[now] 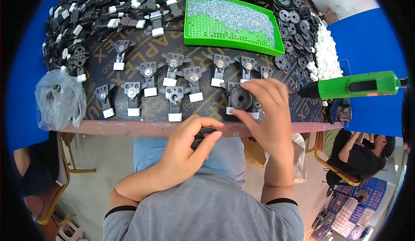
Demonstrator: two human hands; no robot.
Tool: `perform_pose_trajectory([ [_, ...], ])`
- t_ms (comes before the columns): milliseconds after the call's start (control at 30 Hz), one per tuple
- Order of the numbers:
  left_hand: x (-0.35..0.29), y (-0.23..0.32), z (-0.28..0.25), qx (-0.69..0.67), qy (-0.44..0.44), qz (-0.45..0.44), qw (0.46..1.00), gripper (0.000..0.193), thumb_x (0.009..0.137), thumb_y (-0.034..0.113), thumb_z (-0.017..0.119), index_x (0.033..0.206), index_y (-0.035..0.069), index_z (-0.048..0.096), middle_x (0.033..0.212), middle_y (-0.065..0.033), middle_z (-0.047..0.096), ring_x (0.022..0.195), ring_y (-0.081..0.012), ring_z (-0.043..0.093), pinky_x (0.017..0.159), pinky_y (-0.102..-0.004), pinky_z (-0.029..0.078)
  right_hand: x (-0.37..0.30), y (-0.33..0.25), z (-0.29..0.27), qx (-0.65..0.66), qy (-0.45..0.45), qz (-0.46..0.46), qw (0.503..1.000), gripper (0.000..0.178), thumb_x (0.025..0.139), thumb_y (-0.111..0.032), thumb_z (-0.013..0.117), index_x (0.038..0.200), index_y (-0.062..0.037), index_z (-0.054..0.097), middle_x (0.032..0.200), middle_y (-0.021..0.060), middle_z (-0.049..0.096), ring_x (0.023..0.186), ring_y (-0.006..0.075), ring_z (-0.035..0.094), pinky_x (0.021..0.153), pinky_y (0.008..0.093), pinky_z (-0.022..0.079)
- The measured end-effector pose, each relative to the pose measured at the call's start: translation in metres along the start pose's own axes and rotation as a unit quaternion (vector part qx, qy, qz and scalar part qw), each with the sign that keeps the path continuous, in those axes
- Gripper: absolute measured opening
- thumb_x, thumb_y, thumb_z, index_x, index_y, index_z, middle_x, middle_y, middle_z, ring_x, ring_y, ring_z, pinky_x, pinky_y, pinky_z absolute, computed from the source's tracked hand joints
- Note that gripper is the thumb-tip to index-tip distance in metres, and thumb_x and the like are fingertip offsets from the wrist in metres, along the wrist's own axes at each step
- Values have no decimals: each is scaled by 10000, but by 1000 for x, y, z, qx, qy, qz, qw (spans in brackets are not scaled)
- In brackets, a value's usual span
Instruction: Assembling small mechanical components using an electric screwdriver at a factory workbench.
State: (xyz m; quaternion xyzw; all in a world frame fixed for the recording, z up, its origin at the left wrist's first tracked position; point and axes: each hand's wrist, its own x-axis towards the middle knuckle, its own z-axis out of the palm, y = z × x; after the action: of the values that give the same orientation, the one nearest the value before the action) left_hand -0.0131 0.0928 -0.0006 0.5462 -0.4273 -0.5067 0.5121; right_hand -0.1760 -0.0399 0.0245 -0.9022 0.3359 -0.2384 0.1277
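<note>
My right hand (pixel 273 118) is closed on the rim of a round black plastic wheel (pixel 241 98), holding it over one of the brackets on the table. My left hand (pixel 183 148) is at the table's front edge, its thumb and fingers curled round another dark round wheel (pixel 202 136), partly hidden by the fingers. Several black brackets with white ends stand in loose rows before me, among them one bracket (pixel 174 103) with a ring on its head and another bracket (pixel 194 83) with a metal pin in its middle.
A green tray (pixel 233 46) of small screws lies at the back. Black parts (pixel 99 7) pile up far left, with black wheels (pixel 298 25) and white pieces (pixel 327 53) far right. A green electric screwdriver (pixel 359 86) is at the right, a plastic bag (pixel 60 100) at the left. People sit on both sides.
</note>
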Motion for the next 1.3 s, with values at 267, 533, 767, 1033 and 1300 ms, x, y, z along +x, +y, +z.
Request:
perform_pose_trajectory([
  [267, -6, -7, -4, 16, -12, 48, 999, 173, 968, 68, 568, 1128, 27, 620, 918, -62, 576, 680, -129, 575, 631, -248, 475, 10, 13, 12, -16, -33, -1, 999, 530, 620, -101, 851, 1114, -52, 666, 1129, 89, 662, 1161, 338, 521, 980, 433, 437],
  [533, -8, -3, -5, -109, 40, -29, 993, 232, 933, 24, 638, 1154, 11, 572, 1020, -66, 661, 797, -62, 607, 653, -208, 475, 15, 17, 8, 45, -94, -1, 995, 576, 595, -72, 836, 1153, -94, 694, 1116, 73, 677, 1152, 315, 527, 987, 425, 434],
  [767, -6, -6, -10, -133, 40, -3, 990, 194, 959, 65, 620, 1142, 15, 576, 958, -52, 641, 702, -55, 585, 576, -202, 470, 7, 0, 10, 27, -81, -3, 996, 584, 591, -105, 858, 1152, -101, 697, 1088, 88, 672, 1132, 315, 529, 977, 414, 439],
  [1033, 3, -9, -5, -231, 19, -15, 973, 262, 1001, 149, 579, 1221, 9, 565, 959, -46, 607, 674, -71, 579, 541, -203, 451, -12, -34, 1, 318, -63, 107, 940, 94, 767, -61, 773, 796, -15, 696, 816, 56, 674, 753, 171, 558, 709, 305, 410],
  [1300, -1, -21, -10, -287, -9, -34, 957, 284, 1027, 144, 523, 1269, -3, 524, 927, -56, 624, 713, -90, 602, 570, -215, 479, -11, -22, 7, 286, -27, 113, 951, 72, 802, -11, 727, 789, -1, 656, 750, 14, 612, 676, 85, 487, 585, 237, 352],
])
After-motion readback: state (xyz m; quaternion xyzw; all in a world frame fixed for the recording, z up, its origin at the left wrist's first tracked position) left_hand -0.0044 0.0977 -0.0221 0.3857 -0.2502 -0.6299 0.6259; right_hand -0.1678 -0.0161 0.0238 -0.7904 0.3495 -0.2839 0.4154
